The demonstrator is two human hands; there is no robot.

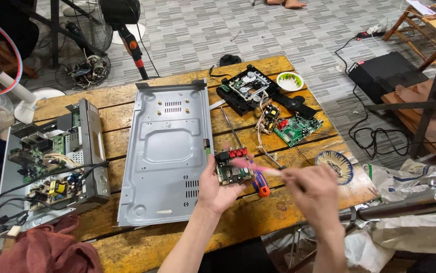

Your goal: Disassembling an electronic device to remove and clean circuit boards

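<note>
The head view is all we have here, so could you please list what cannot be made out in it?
- Tool in the right hand: motion blur; only a pinkish streak over the small circuit board.
- Underside of that board: hidden by the left hand holding it.
- Open device chassis: cut off by the left edge and a red cloth.
- Contents of the blue-patterned bowl: too small to tell.

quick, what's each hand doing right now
left hand: closed on a small circuit board.
right hand: closed on a blurred pink-handled brush.
</note>
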